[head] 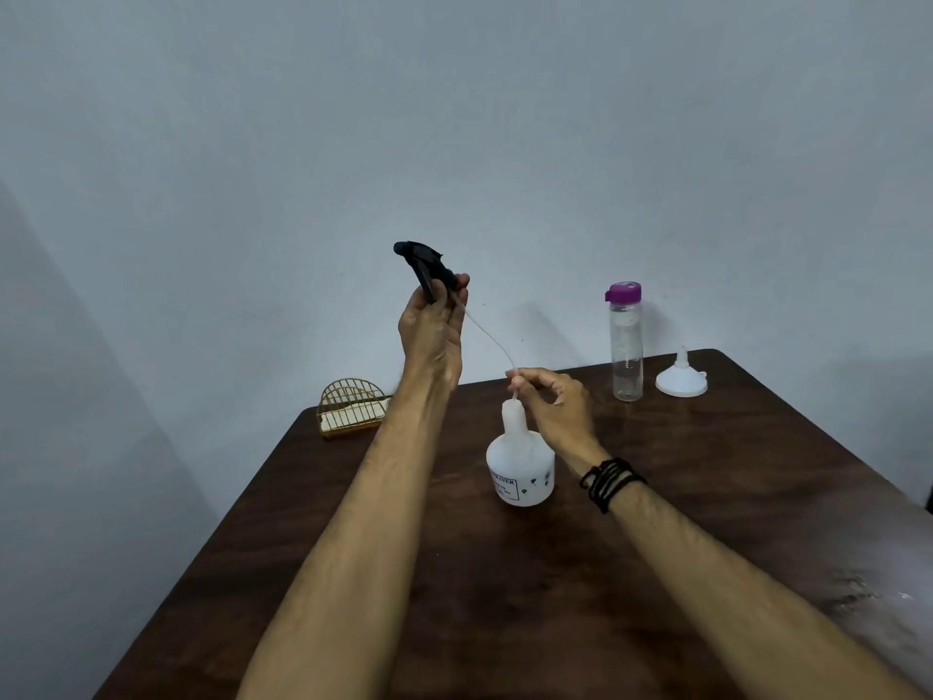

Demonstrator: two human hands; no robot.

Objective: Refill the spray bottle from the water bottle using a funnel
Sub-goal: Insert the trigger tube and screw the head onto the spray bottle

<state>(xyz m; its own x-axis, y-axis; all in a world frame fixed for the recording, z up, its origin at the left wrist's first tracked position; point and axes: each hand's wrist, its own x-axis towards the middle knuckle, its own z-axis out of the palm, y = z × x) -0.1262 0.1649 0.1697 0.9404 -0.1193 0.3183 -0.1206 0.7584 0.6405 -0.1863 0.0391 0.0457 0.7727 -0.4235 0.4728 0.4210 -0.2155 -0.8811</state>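
My two bare forearms reach out over the dark wooden table (656, 573), a black cord bracelet (608, 481) wound around my right wrist. The white spray bottle (520, 469) stands upright on the table between my arms, its neck uncapped. Just above that neck my right hand (553, 404) pinches the lower end of the thin clear tube (487, 336) between thumb and fingertips, with the other fingers loosely curled. The tube curves up to the black spray head (421, 262), which my left hand (431, 330) grips, raised well above the bottle. Farther back on the right stands a clear water bottle (626, 346) with a purple lid, and just beside it a white funnel (681, 376) rests wide end down. At the far left edge sits a gold wire holder (351, 407).
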